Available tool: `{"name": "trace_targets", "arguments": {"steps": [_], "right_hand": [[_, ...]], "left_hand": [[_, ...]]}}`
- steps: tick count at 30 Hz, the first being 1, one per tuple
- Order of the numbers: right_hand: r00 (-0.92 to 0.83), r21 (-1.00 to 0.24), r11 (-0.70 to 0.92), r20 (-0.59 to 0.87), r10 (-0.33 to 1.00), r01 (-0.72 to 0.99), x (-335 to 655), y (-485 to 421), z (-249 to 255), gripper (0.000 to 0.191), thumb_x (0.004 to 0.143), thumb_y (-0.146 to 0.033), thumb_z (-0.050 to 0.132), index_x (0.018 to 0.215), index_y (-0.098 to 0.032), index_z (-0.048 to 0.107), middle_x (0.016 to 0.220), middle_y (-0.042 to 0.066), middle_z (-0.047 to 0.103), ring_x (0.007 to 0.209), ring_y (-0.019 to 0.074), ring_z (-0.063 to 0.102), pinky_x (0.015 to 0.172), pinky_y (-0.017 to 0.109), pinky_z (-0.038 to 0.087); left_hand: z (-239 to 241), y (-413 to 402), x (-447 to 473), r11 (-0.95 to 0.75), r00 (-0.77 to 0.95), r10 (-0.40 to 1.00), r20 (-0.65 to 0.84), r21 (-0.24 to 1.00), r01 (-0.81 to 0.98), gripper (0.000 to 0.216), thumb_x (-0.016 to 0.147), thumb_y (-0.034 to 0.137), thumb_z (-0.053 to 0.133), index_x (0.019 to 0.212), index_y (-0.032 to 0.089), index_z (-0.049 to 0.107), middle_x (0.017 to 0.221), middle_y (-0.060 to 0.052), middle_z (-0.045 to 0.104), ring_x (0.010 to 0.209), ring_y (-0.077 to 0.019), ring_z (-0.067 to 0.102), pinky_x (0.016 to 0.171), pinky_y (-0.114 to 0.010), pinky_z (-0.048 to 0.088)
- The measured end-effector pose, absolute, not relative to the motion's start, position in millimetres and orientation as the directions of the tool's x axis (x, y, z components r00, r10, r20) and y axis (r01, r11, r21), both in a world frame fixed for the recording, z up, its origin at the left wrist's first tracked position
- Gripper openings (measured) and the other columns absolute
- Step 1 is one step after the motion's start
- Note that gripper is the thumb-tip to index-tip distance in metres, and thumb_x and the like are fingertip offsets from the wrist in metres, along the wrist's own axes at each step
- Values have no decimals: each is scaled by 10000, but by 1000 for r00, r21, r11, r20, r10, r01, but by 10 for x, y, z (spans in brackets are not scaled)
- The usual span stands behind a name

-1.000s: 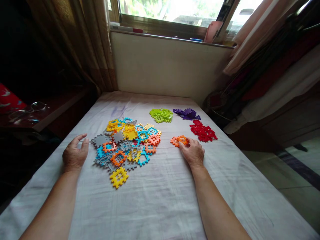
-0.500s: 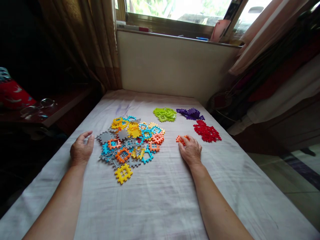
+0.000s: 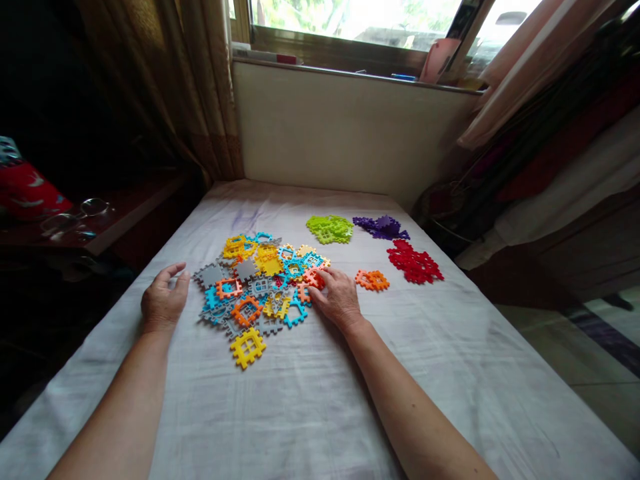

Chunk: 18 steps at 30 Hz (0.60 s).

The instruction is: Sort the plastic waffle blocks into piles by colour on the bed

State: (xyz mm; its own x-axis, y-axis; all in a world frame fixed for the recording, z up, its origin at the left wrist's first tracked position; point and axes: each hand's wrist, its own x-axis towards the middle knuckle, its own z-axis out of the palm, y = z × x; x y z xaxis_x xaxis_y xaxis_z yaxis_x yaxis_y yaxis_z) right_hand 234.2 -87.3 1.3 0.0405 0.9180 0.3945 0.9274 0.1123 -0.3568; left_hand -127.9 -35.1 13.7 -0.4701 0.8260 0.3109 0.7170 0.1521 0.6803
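Observation:
My left hand (image 3: pixel 164 297) rests on the sheet at the left, fingers loosely curved and apart, with nothing in it. Beside it spreads a mixed heap of interlocking plastic tiles (image 3: pixel 260 285) in grey, blue, yellow and orange. At the heap's right edge, my right hand (image 3: pixel 340 299) has its thumb and fingers on a coral-orange interlocking tile (image 3: pixel 312 275), which they partly cover. A small group of orange tiles (image 3: pixel 373 280) lies just right of that hand. A yellow window-shaped tile (image 3: pixel 247 347) lies at the heap's near edge.
Sorted piles of green tiles (image 3: pixel 330 229), purple tiles (image 3: pixel 382 227) and red tiles (image 3: pixel 415 262) lie farther back. A white sheet (image 3: pixel 280 420) covers the surface. Eyeglasses (image 3: pixel 95 207) rest on a dark side table at left; hanging clothes are at right.
My right hand has moved left from the orange tiles to the heap's right edge. Those orange tiles now lie uncovered on the sheet. My left hand is nearly still.

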Motion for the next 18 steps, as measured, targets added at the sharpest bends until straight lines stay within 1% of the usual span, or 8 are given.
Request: {"name": "trace_targets", "arguments": {"steps": [4,6,8,12,15,18], "right_hand": [[60,-388,118,417,907,914,2313,-867,-10,287,894,-352,640,1151,-252,721,1225,82,704,1116,250,610,955,384,416],[61,-390,133,447,893,911,2348,-868,-16,303,893,-350,638,1170,-251,711,1235,86,698,1123,247,602,970,378,407],[91,-391,110,461,883,914,2438,-868,-16,333,892,-347,633,1201,-241,696,1256,96,685,1136,251,594,988,382,397],[254,-391,-62,464,849,918,2796,-880,-3,361,900,-344,603,1227,-212,681,1260,123,677,1133,275,585,988,412,388],[378,-384,-201,468,799,901,3086,-904,-15,356,893,-370,602,1191,-200,697,1217,137,686,1100,293,577,960,430,386],[445,-393,-274,456,770,878,3254,-927,-54,330,883,-372,604,1144,-203,716,1176,132,690,1078,292,564,941,432,383]], "left_hand": [[121,-337,-1286,148,-469,827,310,685,713,475,775,469,545,1135,215,721,878,-45,705,815,-215,625,862,-357,507],[119,-338,-1289,142,-464,830,310,688,712,474,777,472,547,1138,216,718,885,-43,709,837,-216,635,877,-356,509],[119,-343,-1294,137,-461,831,310,689,712,473,778,474,549,1139,218,716,901,-43,714,860,-216,643,894,-354,508],[112,-347,-1305,135,-455,837,306,689,712,486,776,485,557,1151,220,716,928,-52,722,910,-230,659,924,-362,508],[102,-339,-1312,127,-450,838,308,692,711,480,780,487,562,1150,225,718,959,-60,732,958,-246,665,945,-378,505],[102,-334,-1311,130,-454,835,311,690,712,464,774,484,573,1137,235,719,995,-61,742,982,-251,668,947,-383,508]]}}
